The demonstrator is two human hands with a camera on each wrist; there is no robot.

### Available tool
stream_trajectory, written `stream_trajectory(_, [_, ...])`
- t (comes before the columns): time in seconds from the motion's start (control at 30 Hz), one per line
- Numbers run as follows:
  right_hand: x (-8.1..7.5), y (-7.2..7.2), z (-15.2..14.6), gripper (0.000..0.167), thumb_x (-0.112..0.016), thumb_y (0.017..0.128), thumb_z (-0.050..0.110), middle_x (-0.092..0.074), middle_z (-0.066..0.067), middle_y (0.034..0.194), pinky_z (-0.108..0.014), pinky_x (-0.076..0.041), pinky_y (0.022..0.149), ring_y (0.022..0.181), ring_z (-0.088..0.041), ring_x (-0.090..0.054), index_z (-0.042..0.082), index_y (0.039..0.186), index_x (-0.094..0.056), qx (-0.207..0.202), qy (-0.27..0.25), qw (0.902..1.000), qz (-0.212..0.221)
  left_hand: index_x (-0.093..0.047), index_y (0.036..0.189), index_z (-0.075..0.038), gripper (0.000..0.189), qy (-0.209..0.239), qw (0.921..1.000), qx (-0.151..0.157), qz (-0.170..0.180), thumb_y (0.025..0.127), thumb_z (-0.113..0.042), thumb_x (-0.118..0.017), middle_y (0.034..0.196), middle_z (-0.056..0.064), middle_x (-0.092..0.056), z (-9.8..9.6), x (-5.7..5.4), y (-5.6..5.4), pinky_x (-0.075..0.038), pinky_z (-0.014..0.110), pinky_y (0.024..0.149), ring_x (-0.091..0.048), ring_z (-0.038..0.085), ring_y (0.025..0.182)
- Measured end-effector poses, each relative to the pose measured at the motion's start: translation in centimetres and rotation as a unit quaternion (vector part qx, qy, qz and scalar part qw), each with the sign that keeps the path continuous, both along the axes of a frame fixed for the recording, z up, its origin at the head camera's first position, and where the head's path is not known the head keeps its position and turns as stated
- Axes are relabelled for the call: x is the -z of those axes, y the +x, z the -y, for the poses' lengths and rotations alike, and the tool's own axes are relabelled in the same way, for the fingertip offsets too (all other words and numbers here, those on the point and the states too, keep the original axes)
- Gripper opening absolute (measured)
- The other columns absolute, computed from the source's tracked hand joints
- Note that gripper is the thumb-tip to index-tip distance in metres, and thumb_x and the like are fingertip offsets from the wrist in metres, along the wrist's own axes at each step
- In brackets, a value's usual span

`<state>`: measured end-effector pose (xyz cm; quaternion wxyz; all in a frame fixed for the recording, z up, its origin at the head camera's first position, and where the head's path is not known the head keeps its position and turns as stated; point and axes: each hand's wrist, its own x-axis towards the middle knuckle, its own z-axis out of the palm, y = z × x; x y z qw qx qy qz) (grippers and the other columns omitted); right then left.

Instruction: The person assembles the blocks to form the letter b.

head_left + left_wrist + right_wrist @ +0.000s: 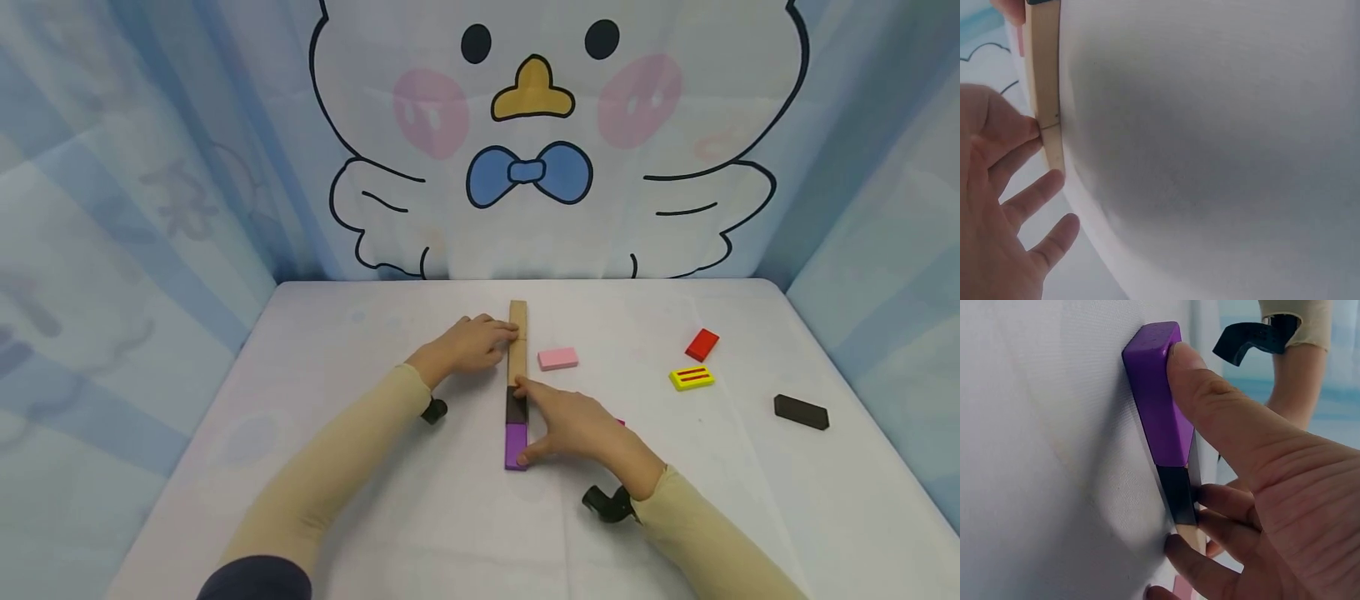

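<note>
A straight row of blocks runs away from me in the head view: a purple block (516,446) nearest, a black block (516,408), then two plain wooden blocks (517,362) end to end. My left hand (474,343) touches the left side of the wooden blocks near their joint, fingers spread in the left wrist view. On the right side of the row, my right hand (577,425) rests its thumb (1186,359) on the purple block, while its other fingers touch around the black block and the wood beyond.
A pink block (558,358) lies right of the row. Farther right are a red block (702,344), a yellow block with red stripes (692,378) and another black block (801,412). A magenta piece (621,422) is mostly hidden behind my right hand. Printed curtains surround the white table (420,533).
</note>
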<state>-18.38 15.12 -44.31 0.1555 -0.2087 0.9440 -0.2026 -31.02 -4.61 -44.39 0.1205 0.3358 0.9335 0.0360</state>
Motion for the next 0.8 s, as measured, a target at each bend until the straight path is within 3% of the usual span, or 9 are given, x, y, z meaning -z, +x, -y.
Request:
stream_trajectory(0.17, [0.1,-0.4,-0.6,0.113,-0.090,0.074,0.056,-0.059,0.007,0.150,-0.052,-0.047,0.111,0.137,-0.026,-0.057,0.011,0.161,-0.035,-0.015,-0.028,0.9995,0.007,-0.038,0.161,-0.016,0.064,-0.004,0.9990,0.025,0.037,0.102,-0.032,-0.055,0.171,-0.001,-0.029,0.3,-0.3,0.7,-0.028,0.059,0.123,-0.028,0.025,0.157])
stream_trajectory(0.33, [0.1,-0.7,-2.0,0.090,-0.080,0.090,0.044,-0.051,-0.008,0.157,-0.055,-0.039,0.118,0.145,-0.032,-0.048,0.005,0.159,-0.037,-0.014,-0.077,0.9966,0.028,-0.020,0.166,-0.012,0.095,-0.005,0.9968,0.031,0.073,0.093,-0.056,-0.064,0.175,0.004,-0.012,0.1,0.2,1.6,-0.026,0.061,0.124,-0.017,0.022,0.161])
stream_trajectory(0.47, [0.0,-1.1,-3.2,0.062,-0.070,0.099,0.033,-0.055,-0.018,0.151,-0.057,-0.042,0.115,0.140,-0.037,-0.053,0.002,0.147,-0.047,0.026,-0.099,0.9944,0.027,-0.005,0.168,-0.011,0.132,-0.034,0.9956,0.028,0.082,0.076,-0.082,-0.069,0.176,0.005,0.002,-0.2,0.4,2.4,-0.023,0.057,0.126,-0.008,0.022,0.162])
stream_trajectory(0.53, [-0.1,-1.3,-3.7,0.050,-0.068,0.101,0.029,-0.060,-0.018,0.145,-0.057,-0.047,0.111,0.134,-0.037,-0.058,0.002,0.140,-0.052,0.048,-0.099,0.9937,0.019,0.001,0.167,-0.011,0.144,-0.050,0.9947,0.029,0.085,0.068,-0.088,-0.070,0.175,0.006,0.008,-0.4,0.4,2.8,-0.021,0.056,0.127,-0.004,0.021,0.162])
stream_trajectory(0.8, [-1.0,-3.0,-5.4,0.027,-0.067,0.102,0.025,-0.073,-0.011,0.113,-0.048,-0.059,0.095,0.110,-0.030,-0.068,0.007,0.120,-0.063,0.128,-0.118,0.9840,-0.035,0.009,0.166,-0.014,0.154,-0.087,0.9924,0.010,0.086,0.062,-0.087,-0.076,0.174,0.004,0.015,-0.7,-0.3,3.5,-0.019,0.061,0.126,0.000,0.019,0.162])
